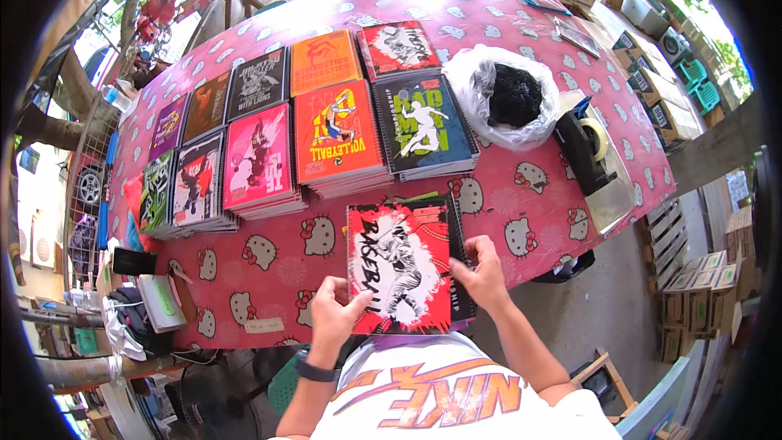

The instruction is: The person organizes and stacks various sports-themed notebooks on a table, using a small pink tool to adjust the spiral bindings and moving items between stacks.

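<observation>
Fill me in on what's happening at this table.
A person holds a red, white and black spiral notebook in both hands: the left hand grips its lower left edge, the right hand its right edge. It sits atop more notebooks near the front of a pink cartoon-cat tablecloth. Beyond lie stacks of colourful notebooks, a clear plastic bag of dark stuff and a black tape dispenser.
</observation>
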### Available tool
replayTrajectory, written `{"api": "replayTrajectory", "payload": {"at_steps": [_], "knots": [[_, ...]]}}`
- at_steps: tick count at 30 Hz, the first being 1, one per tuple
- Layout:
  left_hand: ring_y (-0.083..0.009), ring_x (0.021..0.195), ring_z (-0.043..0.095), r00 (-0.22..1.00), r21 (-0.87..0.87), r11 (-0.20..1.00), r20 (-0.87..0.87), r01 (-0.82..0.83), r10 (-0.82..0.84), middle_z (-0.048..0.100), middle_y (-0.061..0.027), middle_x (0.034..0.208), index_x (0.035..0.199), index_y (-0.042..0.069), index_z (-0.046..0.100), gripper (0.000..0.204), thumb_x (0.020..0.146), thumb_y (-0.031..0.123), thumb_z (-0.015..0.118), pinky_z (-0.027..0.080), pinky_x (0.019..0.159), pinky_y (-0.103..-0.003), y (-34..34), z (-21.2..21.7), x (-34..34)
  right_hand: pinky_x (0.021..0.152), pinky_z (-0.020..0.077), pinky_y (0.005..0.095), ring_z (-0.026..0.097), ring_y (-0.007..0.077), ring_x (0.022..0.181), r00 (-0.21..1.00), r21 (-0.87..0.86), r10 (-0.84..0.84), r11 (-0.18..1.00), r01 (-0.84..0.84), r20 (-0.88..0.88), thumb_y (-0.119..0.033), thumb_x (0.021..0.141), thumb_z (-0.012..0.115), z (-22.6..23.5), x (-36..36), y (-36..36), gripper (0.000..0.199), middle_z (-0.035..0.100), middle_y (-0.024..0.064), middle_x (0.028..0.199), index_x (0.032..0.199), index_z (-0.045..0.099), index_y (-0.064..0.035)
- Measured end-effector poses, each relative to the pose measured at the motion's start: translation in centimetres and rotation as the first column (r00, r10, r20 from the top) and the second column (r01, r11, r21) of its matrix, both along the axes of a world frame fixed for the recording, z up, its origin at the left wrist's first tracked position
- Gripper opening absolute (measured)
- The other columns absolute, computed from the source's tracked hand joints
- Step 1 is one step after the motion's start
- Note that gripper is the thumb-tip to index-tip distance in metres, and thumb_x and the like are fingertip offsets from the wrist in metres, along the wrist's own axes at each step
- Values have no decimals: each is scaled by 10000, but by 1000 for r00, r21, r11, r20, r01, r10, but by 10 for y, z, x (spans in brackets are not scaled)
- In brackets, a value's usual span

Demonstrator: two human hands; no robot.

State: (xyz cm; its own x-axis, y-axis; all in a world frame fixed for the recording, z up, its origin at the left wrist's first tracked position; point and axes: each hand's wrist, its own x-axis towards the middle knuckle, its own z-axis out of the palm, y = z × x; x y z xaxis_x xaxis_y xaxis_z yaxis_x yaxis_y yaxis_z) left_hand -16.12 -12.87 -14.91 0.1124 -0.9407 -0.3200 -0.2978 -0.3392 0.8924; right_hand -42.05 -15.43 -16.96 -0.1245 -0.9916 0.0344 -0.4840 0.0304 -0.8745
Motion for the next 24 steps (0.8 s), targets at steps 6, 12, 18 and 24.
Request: {"api": "replayTrajectory", "payload": {"at_steps": [6,12,18,24], "knots": [[-225,1200,354,981,-289,955,-191,-67,11,332,-149,1289,1354,-19,228,749,782,181,668,331,975,-308,-1,-32,-21,1016,234,369,317,277,1169,988,-58,117,991,-123,-98,-380,857,534,1,8,1,600,317,174,1215,1267,344,17],[-209,1246,326,893,-211,978,-440,1,-95,301,-176,1354,1393,-39,116,716,869,145,569,295,1016,-312,3,-37,-32,1030,196,416,257,320,1201,995,-8,104,994,-104,-4,-402,852,546,-6,10,5,610,280,193,1252,1228,359,40],[-248,1313,258,987,-382,924,-155,-17,-46,279,-198,1398,1363,-56,213,667,857,176,580,187,1077,-346,-19,-35,-7,970,268,403,379,299,1124,979,-241,-21,970,-28,-201,-382,865,542,-4,-5,-34,475,455,157,1157,1154,458,-14],[-310,1066,506,963,-711,702,171,-26,209,587,-175,1093,1074,-14,577,335,784,151,601,373,936,-363,-205,38,29,777,465,348,599,286,933,979,67,124,991,-115,-164,-406,812,611,62,56,-201,520,616,171,1027,1128,503,-9]]}}
